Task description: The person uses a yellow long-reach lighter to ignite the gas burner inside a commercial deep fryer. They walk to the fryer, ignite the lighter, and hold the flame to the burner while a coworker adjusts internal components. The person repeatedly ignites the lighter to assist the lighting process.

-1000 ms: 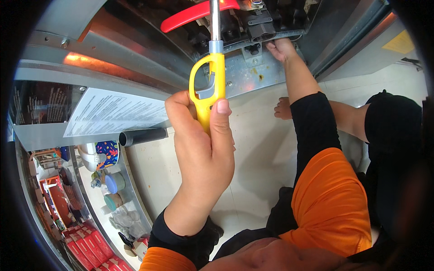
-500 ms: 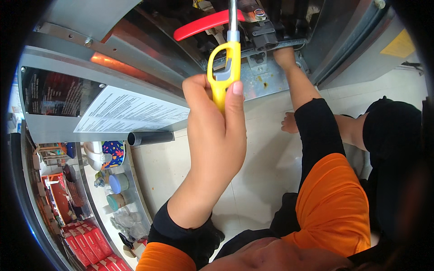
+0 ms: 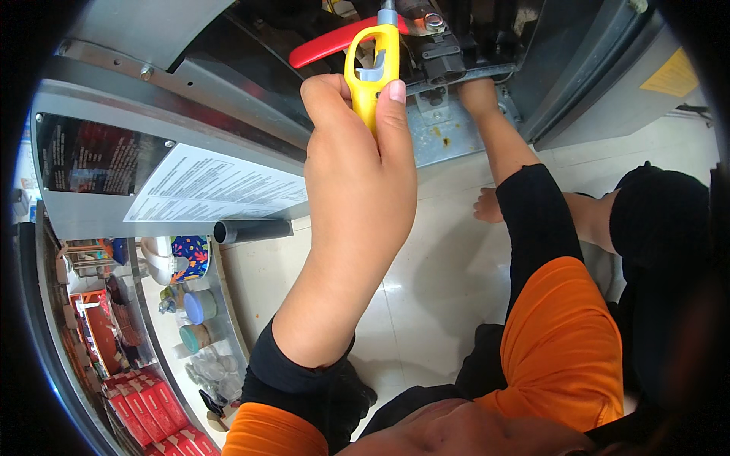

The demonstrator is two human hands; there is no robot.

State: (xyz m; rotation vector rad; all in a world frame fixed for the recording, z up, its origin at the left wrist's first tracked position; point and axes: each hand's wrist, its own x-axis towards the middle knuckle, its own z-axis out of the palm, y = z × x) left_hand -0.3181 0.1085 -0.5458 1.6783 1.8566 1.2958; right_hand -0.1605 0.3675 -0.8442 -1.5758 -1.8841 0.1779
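My left hand [image 3: 361,182] is closed around the handle of a yellow gas lighter [image 3: 370,99], thumb lying along it. Its trigger loop faces up, and the tip of its metal tube reaches past the upper edge. Behind the lighter, a red lever handle [image 3: 334,42] crosses the dark inside of a grey metal appliance [image 3: 84,209]. My right hand [image 3: 477,95] reaches in low on the right, beside a dark metal fitting [image 3: 443,64] with a bolt. Its fingers are hidden behind a metal crossbar [image 3: 487,74], so their grip cannot be seen.
A grey door panel [image 3: 608,99] stands to the right. Another person's bare limb and dark clothing [image 3: 661,213] are close by my right arm. At lower left, a shelf holds round containers [image 3: 200,307] and red boxes [image 3: 156,406]. A dark tube [image 3: 255,230] juts out below the appliance.
My left hand has moved up and farther into the appliance with the lighter. An orange glow on the appliance's inner wall is gone. My right hand stays where it was.
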